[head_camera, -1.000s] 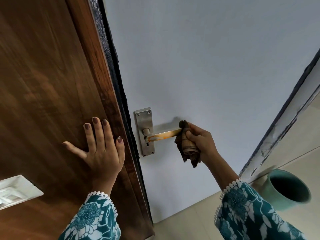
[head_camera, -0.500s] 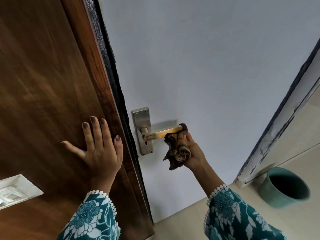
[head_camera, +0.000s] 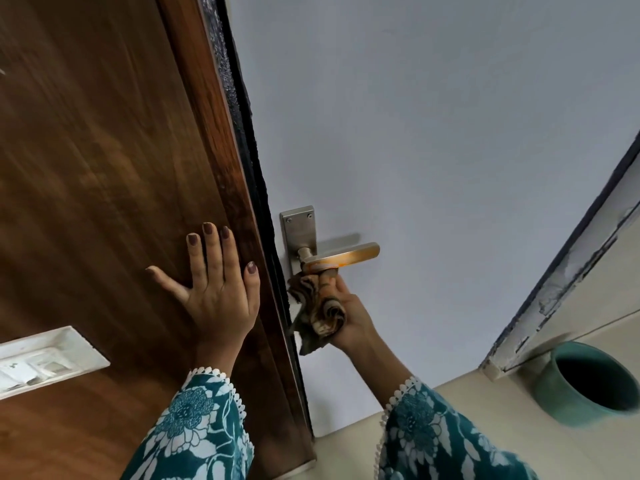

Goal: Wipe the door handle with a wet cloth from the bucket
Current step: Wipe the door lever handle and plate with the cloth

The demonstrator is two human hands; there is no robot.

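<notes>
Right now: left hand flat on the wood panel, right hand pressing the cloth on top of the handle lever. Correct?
Not quite. In the head view the right hand holds the cloth under the handle lever, near its pivot end, not on top. The left hand is flat on the wood panel, as you said.

Both sleeves are teal fabric printed with white flowers and leaves, each cuff edged in white scalloped lace: left sleeve (head_camera: 194,431), right sleeve (head_camera: 440,441). The left hand (head_camera: 216,292) wears dark brownish-mauve nail polish.
</notes>
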